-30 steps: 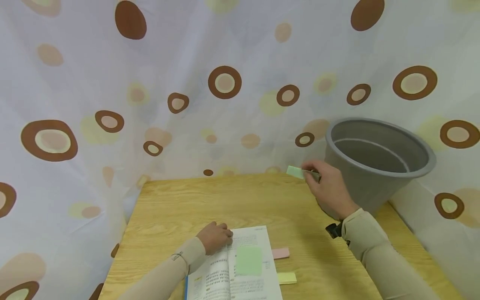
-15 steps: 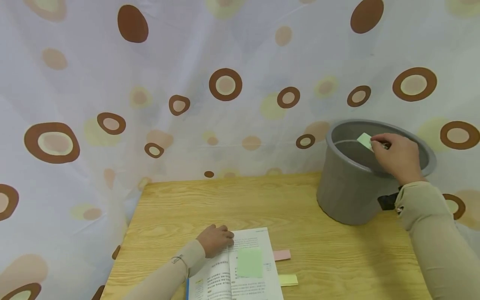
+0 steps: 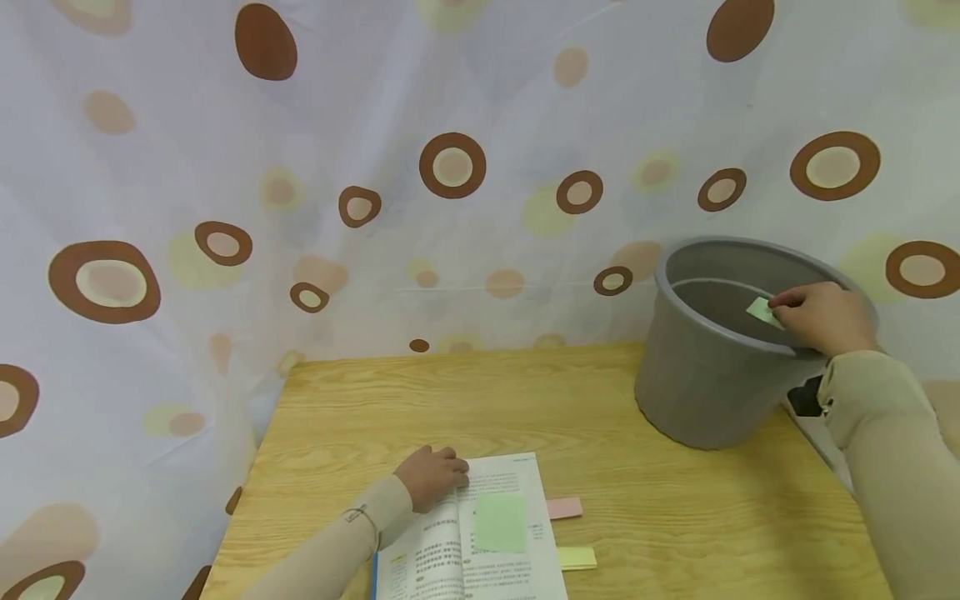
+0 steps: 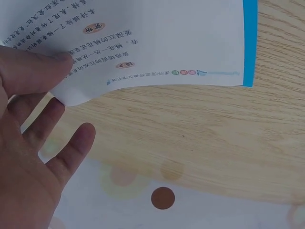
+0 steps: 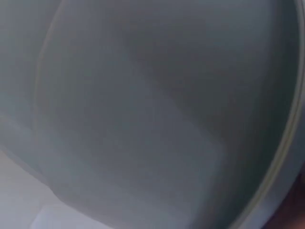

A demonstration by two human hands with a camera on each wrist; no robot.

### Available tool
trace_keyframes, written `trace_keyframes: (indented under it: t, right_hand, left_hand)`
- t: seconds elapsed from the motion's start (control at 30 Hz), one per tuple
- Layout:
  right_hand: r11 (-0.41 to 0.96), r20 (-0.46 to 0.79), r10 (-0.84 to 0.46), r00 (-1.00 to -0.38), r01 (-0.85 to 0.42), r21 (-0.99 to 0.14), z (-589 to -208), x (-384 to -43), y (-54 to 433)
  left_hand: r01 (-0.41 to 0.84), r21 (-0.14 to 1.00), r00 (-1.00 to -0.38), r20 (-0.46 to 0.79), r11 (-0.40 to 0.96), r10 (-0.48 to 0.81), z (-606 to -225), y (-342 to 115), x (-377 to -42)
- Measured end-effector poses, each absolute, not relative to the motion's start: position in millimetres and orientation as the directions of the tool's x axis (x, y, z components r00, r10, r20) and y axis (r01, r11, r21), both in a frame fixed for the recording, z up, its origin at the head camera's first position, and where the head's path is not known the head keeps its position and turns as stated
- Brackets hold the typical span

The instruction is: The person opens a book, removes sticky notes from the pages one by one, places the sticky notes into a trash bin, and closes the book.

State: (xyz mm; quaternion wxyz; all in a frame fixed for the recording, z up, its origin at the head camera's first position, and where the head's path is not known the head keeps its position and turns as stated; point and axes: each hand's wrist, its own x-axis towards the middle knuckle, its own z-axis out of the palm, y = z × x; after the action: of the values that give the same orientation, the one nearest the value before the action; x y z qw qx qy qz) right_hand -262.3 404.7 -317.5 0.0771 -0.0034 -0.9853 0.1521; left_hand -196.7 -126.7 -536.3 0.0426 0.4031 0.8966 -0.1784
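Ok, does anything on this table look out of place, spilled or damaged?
I see no spill or damage. The gray bin looks slightly odd standing on the table, since bins usually sit on floors; the right hand holds a small green note at its opening.

Behind the bench (image 3: 420, 400) hangs a pale, faintly creased sheet (image 3: 375, 100), which continues along the bench's left and right sides. Brown rings (image 3: 452, 141), solid brown ovals (image 3: 266, 42) and faded yellow and peach blotches (image 3: 505, 283) pattern it. The bench shows yellowish wood grain under soft light.
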Motion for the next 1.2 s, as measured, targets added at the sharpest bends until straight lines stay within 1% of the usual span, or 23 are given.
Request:
trace_keyframes:
  t: [0.13, 0.43, 0.8, 0.9, 1.0, 1.07, 1.13, 1.2]
  right_hand:
    - [0.958, 0.096, 0.01, -0.995, -0.018, -0.287, -315.8, -265.7, 407.5]
    - [0.955, 0.111, 0.028, -0.993, -0.006, -0.298, -320.7, -271.7, 406.4]
    - [0.958, 0.173, -0.006, -0.985, -0.055, -0.281, -315.8, -281.7, 402.0]
    - [0.961, 0.216, -0.021, -0.976, -0.079, -0.263, -311.7, -283.9, 395.3]
    - [0.964, 0.303, -0.043, -0.952, -0.119, -0.238, -304.1, -283.7, 377.6]
    - [0.961, 0.38, -0.054, -0.923, -0.152, -0.231, -296.6, -279.0, 356.8]
    - [0.95, 0.484, -0.1, -0.869, -0.227, -0.213, -290.4, -271.1, 329.5]
    - [0.927, 0.58, -0.174, -0.796, -0.332, -0.177, -286.6, -260.5, 297.7]
  left_hand:
    - [0.736, -0.29, -0.674, -0.224, 0.612, 0.704, -533.2, -126.3, -195.8]
    - [0.737, -0.279, -0.674, -0.232, 0.616, 0.702, -531.3, -126.1, -193.6]
    - [0.737, -0.297, -0.673, -0.236, 0.607, 0.701, -532.7, -126.0, -198.5]
    - [0.738, -0.298, -0.671, -0.236, 0.605, 0.703, -529.1, -126.6, -198.9]
    - [0.741, -0.284, -0.669, -0.232, 0.608, 0.706, -527.5, -127.9, -198.9]
    - [0.744, -0.272, -0.666, -0.228, 0.611, 0.71, -527.8, -128.3, -199.0]
    - [0.749, -0.26, -0.661, -0.226, 0.61, 0.716, -529.8, -128.2, -198.9]
    - [0.754, -0.254, -0.656, -0.223, 0.606, 0.721, -532.9, -127.5, -199.1]
